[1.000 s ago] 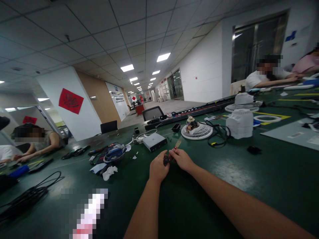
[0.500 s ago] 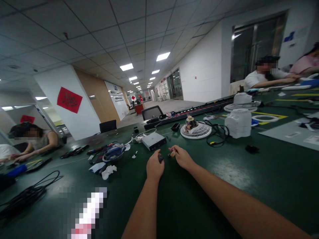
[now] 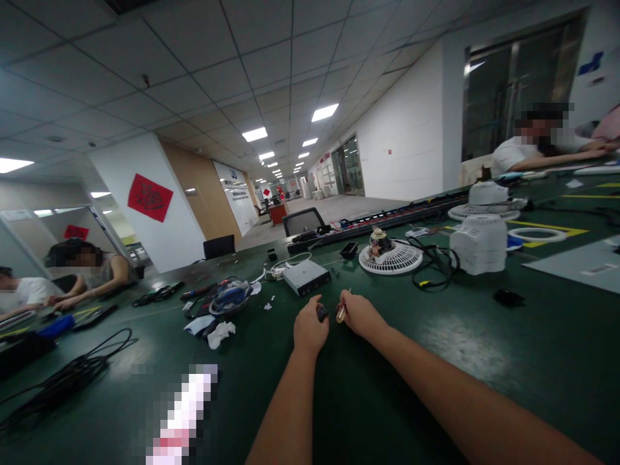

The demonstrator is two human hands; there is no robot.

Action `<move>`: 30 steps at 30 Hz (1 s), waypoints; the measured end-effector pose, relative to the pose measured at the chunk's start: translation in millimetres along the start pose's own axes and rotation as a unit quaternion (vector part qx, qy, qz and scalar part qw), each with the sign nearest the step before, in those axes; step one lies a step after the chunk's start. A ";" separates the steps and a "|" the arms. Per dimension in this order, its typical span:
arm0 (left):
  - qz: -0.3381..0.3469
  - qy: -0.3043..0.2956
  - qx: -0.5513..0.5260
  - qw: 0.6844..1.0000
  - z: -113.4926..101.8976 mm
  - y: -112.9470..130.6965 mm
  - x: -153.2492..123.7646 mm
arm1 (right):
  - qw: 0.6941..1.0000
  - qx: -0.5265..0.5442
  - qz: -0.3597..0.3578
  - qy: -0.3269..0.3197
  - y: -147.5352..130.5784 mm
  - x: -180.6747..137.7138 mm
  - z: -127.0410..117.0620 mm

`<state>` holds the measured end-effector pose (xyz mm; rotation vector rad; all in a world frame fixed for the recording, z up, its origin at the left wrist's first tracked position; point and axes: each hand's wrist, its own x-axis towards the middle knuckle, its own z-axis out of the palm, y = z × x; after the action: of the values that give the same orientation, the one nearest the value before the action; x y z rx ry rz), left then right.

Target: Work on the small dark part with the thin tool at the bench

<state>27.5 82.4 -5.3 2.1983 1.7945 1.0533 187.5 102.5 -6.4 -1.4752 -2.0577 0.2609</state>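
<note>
My left hand (image 3: 310, 328) is closed around a small black piece (image 3: 322, 313), most of it hidden in the fingers. A short way to the right, my right hand (image 3: 362, 313) pinches a slim, amber-coloured piece (image 3: 341, 314) whose kind I cannot make out. Both hands are low over the green table (image 3: 387, 407), a small gap between them. Just beyond my left hand lies a grey metal box like a disc drive (image 3: 305, 274). Past my right hand a white round fan grille (image 3: 394, 258) lies flat with a bare motor (image 3: 379, 241) on top.
A white plastic housing (image 3: 478, 245) stands at the right beside a black cable (image 3: 436, 265). On the left are a pile of tools and wires (image 3: 230, 297), white scraps (image 3: 221, 336) and a coiled black cable (image 3: 72, 374). People sit working at both sides.
The view has turned slightly left, so everything sits further right in it. The amber piece in my right hand now points more upright. Both hands keep their hold.
</note>
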 end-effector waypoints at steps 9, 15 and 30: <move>0.049 -0.010 -0.036 0.998 0.4 0.7 0.5 | 0.907 0.415 0.043 0.046 5.9 8.4 14.6; 0.090 0.012 -0.062 0.994 1.8 -0.8 2.9 | 0.812 0.582 0.028 0.037 5.9 13.6 19.5; 0.136 -0.001 -0.073 0.988 0.0 3.6 1.2 | 0.836 0.548 -0.013 0.004 9.3 10.2 5.3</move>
<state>30.5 82.5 -3.0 2.3968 1.3926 1.1899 189.8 116.2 -11.6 -0.6909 -1.4137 1.1805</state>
